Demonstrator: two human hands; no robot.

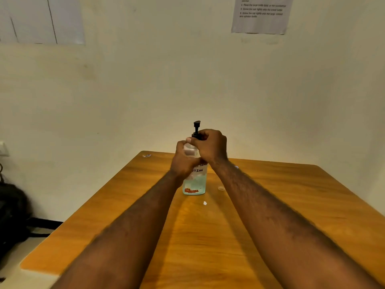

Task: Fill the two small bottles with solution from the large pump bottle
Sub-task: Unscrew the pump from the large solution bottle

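Note:
The large pump bottle (194,185) stands upright on the wooden table (270,205). It is clear, holds pale blue solution low down, and carries a white handwritten label. Its black pump head (196,126) rises above my hands. My left hand (183,161) is wrapped around the bottle's upper body. My right hand (210,146) is closed around the black collar at the bottle's neck. No small bottle can be made out; my arms hide part of the tabletop.
A small clear round cap-like piece (221,188) lies right of the bottle, and a tiny white scrap (205,203) in front of it. The table's far edge meets the wall. A printed sheet (261,14) hangs on the wall. A dark bag (12,211) sits on the floor at left.

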